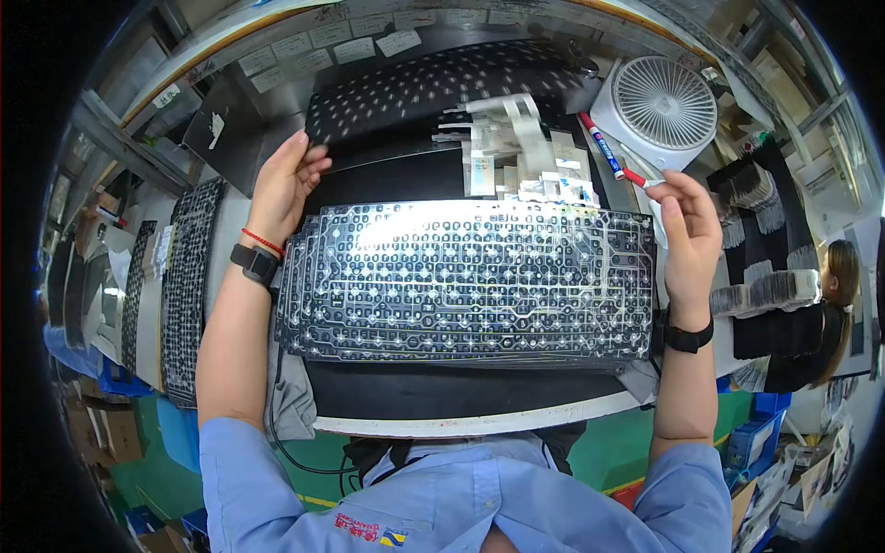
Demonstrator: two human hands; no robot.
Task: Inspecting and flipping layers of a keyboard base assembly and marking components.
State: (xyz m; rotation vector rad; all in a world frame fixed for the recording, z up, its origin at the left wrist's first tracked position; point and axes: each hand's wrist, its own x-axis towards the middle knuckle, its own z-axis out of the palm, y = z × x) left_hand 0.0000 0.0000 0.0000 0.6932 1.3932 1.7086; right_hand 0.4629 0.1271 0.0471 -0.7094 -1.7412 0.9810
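In front of me lies a stack of clear and black keyboard membrane sheets (470, 286), covered with printed traces and bright spots. Beyond it is a black sheet with pale spots (406, 97), smeared by motion. Pale ribbon tails (530, 157) lie between the two, some of them blurred. My left hand (288, 180) is at the black sheet's near left corner, fingers loosely apart; whether the fingertips touch it I cannot tell. Right of the stack, my right hand (690, 230) is raised with thumb and fingers apart. Close to its fingertips lies a marker with a red cap (634, 177).
A white round fan (664, 103) stands at the back right. Bundles of pale-tailed black sheets (774, 212) lie on the right, with another person (837, 286) beyond. More membrane sheets (191, 276) lie at left. Grey cloths (293, 401) hang at the front edge.
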